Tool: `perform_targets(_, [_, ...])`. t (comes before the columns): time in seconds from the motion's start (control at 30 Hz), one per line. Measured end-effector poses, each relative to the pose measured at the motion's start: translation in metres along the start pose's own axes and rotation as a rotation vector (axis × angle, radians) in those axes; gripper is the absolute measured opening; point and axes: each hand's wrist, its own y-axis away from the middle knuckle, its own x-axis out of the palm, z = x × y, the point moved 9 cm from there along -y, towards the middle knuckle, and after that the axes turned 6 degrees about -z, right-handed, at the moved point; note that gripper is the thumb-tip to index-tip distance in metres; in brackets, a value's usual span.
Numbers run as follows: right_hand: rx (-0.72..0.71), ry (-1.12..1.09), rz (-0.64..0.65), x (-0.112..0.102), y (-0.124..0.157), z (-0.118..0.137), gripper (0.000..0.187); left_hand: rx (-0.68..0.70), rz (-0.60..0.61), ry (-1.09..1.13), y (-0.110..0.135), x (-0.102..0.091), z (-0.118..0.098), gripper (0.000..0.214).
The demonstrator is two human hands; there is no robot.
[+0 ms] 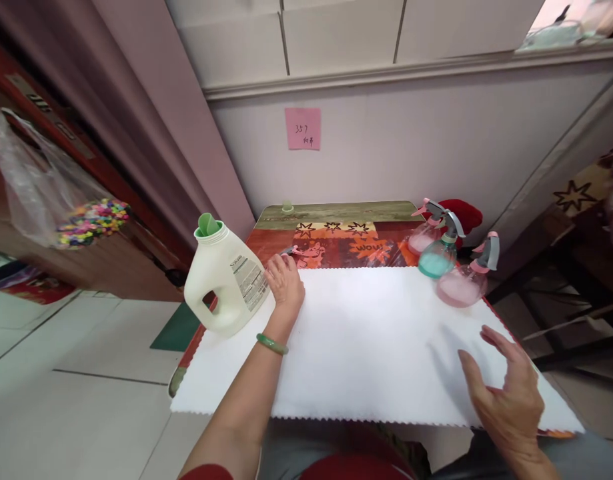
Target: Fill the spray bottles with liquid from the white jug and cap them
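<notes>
My left hand [285,281] is closed near the far left edge of the white cloth, beside a cream plastic jug [225,283]. A small grey and pink spray head [290,251] shows just past its fingertips; the rest of that piece is hidden by the hand. The jug stands upright, with a green spout in its uncapped neck. Over the front right of the cloth, my right hand [509,390] is open, thumb and fingers apart, holding nothing. Beyond it stand three spray bottles: a near pink one [460,287], a teal one [437,259] and a farther pink one [422,235].
White cloth [366,347] with a zigzag edge covers most of the small patterned table [336,243]. A pale green cap [287,207] rests at the back. Behind is a wall with a pink note [303,129]. Left, a plastic bag [51,187] of colourful pieces hangs by the door.
</notes>
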Motion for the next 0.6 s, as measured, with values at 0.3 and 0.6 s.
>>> perform_targets(0.3, [-0.024, -0.348, 0.318, 0.028, 0.012, 0.04, 0.028, -0.223, 0.008, 0.586, 0.033, -0.024, -0.016, 0.065])
perform_targets(0.6, [0.899, -0.994, 0.598, 0.104, 0.027, 0.083, 0.061, -0.608, 0.533, 1.593, 0.193, 0.005, -0.099, 0.053])
